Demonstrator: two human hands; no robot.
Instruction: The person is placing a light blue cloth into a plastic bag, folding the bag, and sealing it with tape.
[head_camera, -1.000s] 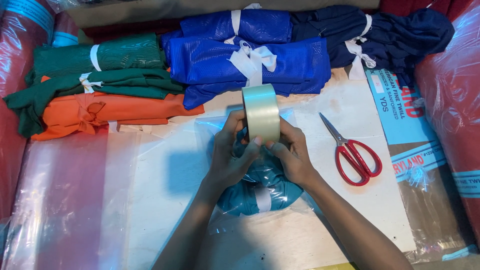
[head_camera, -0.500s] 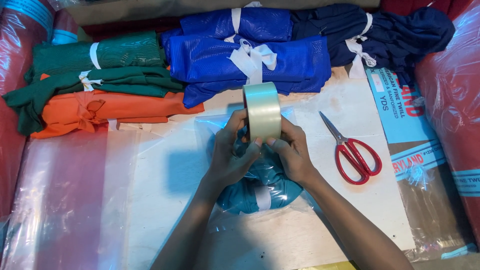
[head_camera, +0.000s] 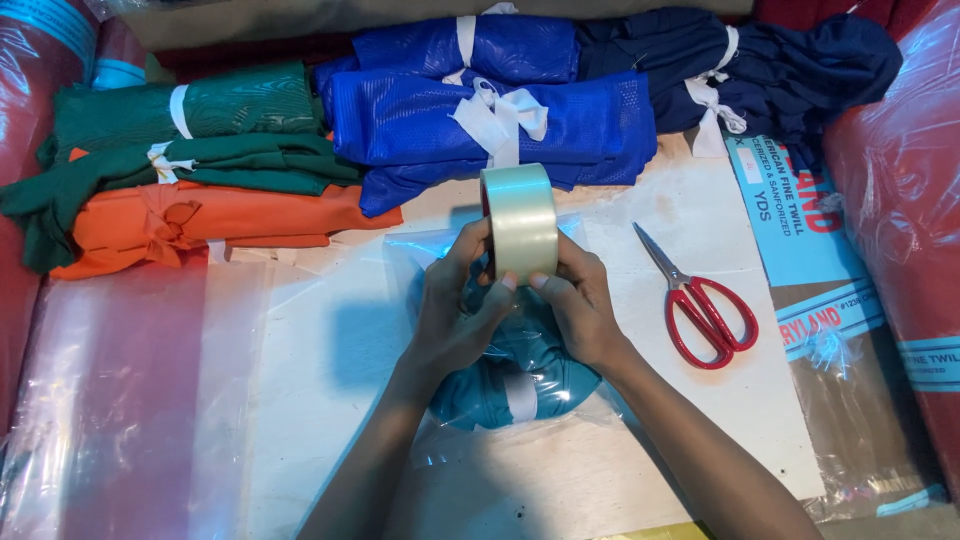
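Both of my hands hold a roll of clear packing tape (head_camera: 520, 220) upright over a clear plastic bag (head_camera: 590, 420). My left hand (head_camera: 455, 315) grips the roll's left side, with its thumb on the tape's face. On the right side my right hand (head_camera: 580, 310) has its thumb tip pressed against the roll's lower edge. Inside the bag, under my hands, lies a bundle of teal cloth (head_camera: 500, 385) tied with a white strip.
Red-handled scissors (head_camera: 700, 305) lie to the right on the white board (head_camera: 330, 370). Tied bundles of green (head_camera: 200, 135), orange (head_camera: 220, 220), blue (head_camera: 480, 115) and navy (head_camera: 780, 65) cloth lie along the back. Sheets of clear plastic (head_camera: 120, 400) lie left; wrapped red rolls (head_camera: 900, 200) stand right.
The tape roll and my hands have barely shifted; the whole view has slid slightly left.
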